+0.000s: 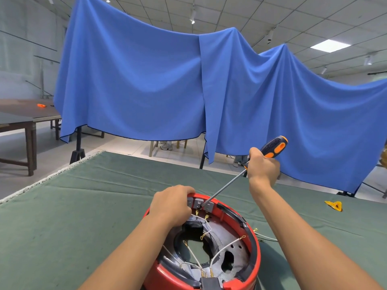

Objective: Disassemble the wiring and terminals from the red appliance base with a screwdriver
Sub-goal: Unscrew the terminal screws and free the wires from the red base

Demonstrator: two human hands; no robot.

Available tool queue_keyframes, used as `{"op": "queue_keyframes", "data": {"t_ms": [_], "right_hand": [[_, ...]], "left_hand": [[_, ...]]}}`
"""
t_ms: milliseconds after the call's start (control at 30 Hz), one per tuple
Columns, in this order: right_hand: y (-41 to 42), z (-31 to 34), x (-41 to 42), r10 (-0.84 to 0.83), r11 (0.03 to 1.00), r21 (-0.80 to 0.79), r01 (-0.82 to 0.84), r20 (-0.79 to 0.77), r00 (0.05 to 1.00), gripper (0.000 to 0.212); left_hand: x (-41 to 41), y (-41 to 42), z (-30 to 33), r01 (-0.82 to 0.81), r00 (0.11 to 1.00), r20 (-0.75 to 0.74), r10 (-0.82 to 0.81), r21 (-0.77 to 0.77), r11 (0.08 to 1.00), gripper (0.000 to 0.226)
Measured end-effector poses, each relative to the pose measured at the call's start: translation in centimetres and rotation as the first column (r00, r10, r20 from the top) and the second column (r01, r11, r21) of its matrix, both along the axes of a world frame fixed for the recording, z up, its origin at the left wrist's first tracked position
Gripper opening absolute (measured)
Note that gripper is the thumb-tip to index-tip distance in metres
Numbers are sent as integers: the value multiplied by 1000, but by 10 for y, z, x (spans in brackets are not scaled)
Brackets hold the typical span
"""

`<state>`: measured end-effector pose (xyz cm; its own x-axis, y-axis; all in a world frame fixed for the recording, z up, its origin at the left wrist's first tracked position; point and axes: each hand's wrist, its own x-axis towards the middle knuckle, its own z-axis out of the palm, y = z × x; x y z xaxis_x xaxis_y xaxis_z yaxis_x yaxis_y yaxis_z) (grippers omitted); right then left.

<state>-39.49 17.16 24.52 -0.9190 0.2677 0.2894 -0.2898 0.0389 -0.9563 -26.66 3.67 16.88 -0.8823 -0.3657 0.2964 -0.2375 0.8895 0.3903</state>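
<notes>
Left hand (171,206) clamps the far rim of the red base (254,254), which sits on the green cloth (83,195) at the near edge. Right hand (262,166) is wrapped around the screwdriver (270,148), shaft slanting down, tip at the middle grey terminal (199,203) on the rim. White wires (193,255) lie loose inside. Step in hand, likely: freeing that terminal. Next move calls for a seated tip and steady base.
</notes>
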Motion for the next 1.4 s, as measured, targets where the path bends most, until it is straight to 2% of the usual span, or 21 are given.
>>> {"op": "queue_keyframes", "data": {"t_ms": [233,433,533,600,767,933,1200,1400], "right_hand": [[10,-14,23,-11,993,-119,-10,-175,984,28],[15,-12,27,-29,999,39,37,-178,984,31],[14,-11,25,76,997,24,-72,-205,976,25],[13,-10,21,109,994,-8,-113,-188,976,23],[10,-17,8,26,994,-100,-38,-124,992,24],[0,-12,-1,16,994,-109,-25,-89,996,21],[-13,0,-14,37,999,-32,-38,-18,999,11],[-22,-8,-13,60,996,68,-60,3,998,14]], "left_hand": [[-1,0,-1,0,1000,-12,0,16,1000,51],[0,1,-1,-4,1000,-19,4,21,1000,51],[0,0,-1,0,1000,-24,1,20,1000,50],[0,1,-1,-3,1000,-23,3,22,1000,50],[2,1,0,-3,1000,-16,3,23,1000,48],[1,1,-1,5,1000,-22,-4,28,1000,50],[-1,0,-1,0,1000,-20,1,23,1000,52],[-1,-1,-2,1,1000,-25,-1,30,1000,55]]}}
